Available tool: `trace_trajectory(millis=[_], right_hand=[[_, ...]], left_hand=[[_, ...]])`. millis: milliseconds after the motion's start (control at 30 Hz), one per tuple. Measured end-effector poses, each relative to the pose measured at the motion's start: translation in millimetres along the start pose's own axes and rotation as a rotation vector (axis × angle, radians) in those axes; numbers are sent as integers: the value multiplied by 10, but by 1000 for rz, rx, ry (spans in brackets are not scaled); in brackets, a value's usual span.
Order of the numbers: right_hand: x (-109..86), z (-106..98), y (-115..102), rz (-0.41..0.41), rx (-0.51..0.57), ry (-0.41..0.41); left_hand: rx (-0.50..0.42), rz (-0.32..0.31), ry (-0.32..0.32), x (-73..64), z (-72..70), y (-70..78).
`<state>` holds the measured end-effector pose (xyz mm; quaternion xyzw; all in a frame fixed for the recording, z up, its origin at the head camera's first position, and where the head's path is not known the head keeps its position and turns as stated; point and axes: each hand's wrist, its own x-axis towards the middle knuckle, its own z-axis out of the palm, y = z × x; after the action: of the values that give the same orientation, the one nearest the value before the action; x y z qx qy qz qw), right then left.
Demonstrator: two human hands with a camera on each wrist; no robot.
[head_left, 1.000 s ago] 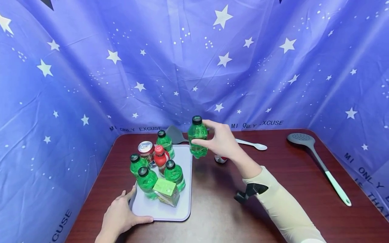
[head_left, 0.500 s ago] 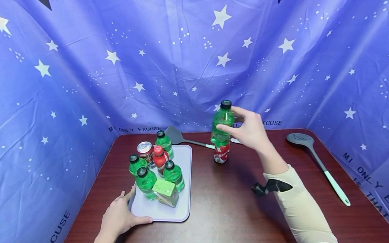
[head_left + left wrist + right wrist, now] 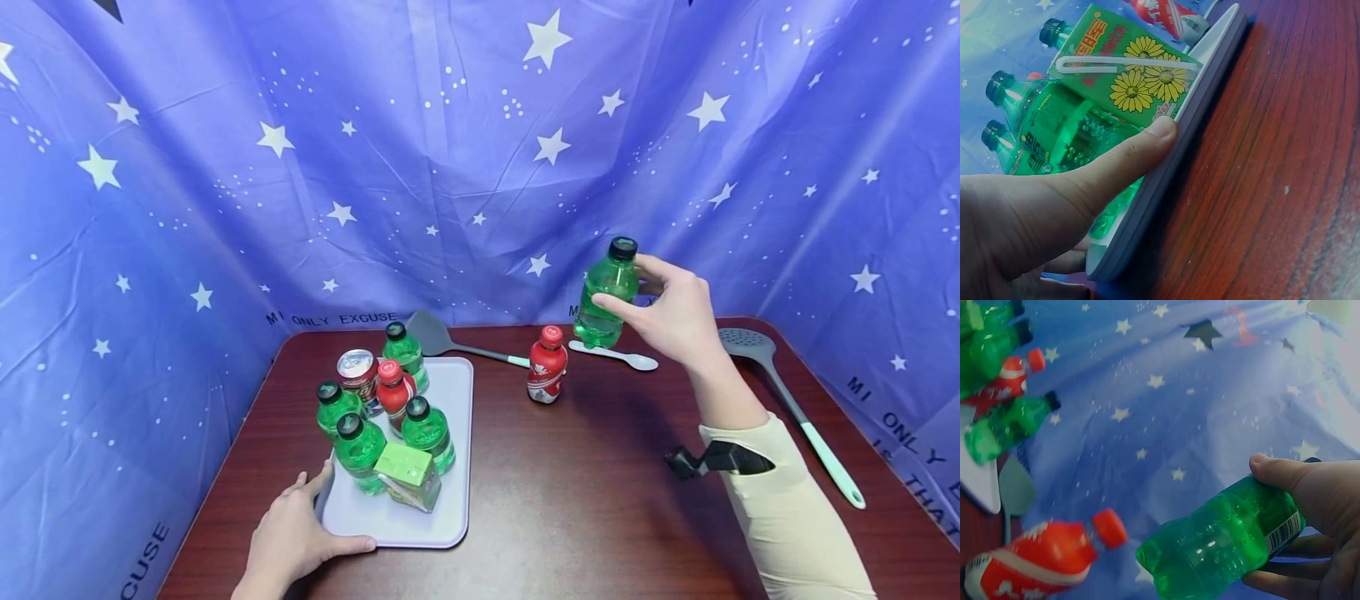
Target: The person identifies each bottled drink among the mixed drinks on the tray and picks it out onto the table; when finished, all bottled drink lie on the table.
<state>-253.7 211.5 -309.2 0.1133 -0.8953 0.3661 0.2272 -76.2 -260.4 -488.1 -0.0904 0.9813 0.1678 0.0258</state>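
A brown table [image 3: 555, 500] stands before blue starry cloth [image 3: 420, 125]. The right hand [image 3: 677, 315] grips a green bottle [image 3: 598, 322] aloft, farther right than earlier, past a red bottle [image 3: 547, 367]; the left hand [image 3: 292, 529] holds a tray [image 3: 461, 450].

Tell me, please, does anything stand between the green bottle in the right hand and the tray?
Yes: in the head view, a red bottle stands upright on the table between the tray and the held green bottle.

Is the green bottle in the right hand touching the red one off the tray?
Apart. In the right wrist view, blue backdrop shows between the held green bottle and the cap of the red bottle.
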Motion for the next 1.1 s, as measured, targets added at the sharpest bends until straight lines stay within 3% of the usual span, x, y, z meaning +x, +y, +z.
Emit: trace_trajectory(millis=[233,467,1100], right_hand=[[-73,-17,263,43,-24,-22],[-160,17,419,30,-12,-59],[-333,295,847,94,-28,-186]], left_hand=[[6,1,-9,7,9,-9],[4,2,-8,-1,9,-11],[1,-16,-17,1,-5,11]])
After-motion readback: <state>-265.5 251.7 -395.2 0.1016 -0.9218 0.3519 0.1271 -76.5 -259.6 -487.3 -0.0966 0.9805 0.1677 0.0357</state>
